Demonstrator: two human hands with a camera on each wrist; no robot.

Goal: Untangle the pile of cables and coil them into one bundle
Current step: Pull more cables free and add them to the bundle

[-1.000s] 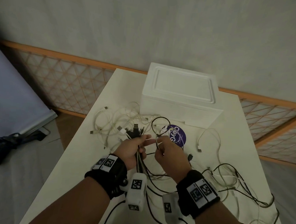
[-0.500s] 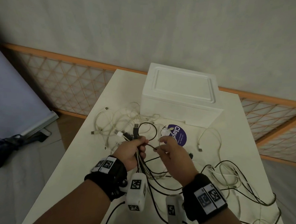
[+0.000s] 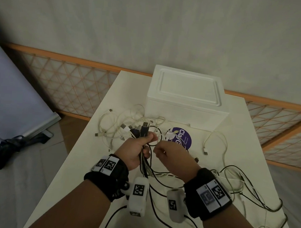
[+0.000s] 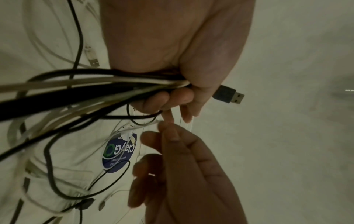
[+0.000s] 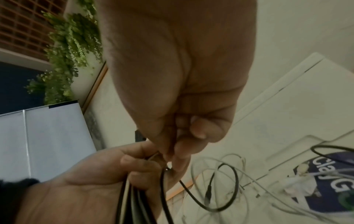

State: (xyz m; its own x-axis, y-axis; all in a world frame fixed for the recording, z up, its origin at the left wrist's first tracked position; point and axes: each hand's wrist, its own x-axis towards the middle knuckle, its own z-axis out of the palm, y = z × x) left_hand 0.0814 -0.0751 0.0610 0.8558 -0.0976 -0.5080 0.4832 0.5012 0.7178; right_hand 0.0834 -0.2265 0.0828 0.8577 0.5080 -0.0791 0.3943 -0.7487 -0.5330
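My left hand (image 3: 144, 141) grips a bundle of black and white cables (image 3: 144, 159) in its fist above the white table (image 3: 92, 145). Their USB plugs (image 3: 142, 129) stick out past the fingers. The left wrist view shows the same bundle (image 4: 95, 86), with a black USB plug (image 4: 228, 96) poking beyond the left hand (image 4: 172, 97). My right hand (image 3: 157, 149) is close against the left one and pinches a thin cable at its fingertips (image 5: 178, 153). A small black cable loop (image 5: 235, 181) hangs just below them. Loose white cables (image 3: 114, 126) lie to the left and black cables (image 3: 247, 185) to the right.
A white foam box (image 3: 187, 98) stands at the back of the table, with a round purple sticker (image 3: 183, 138) in front of it. A single white cable (image 3: 214, 140) lies right of the sticker. A lattice screen and floor surround the table.
My right hand has moved left, bringing its thin cable up against the left hand's fingers. The black loop has shifted left and tightened. The left hand has kept its grip on the bundle.
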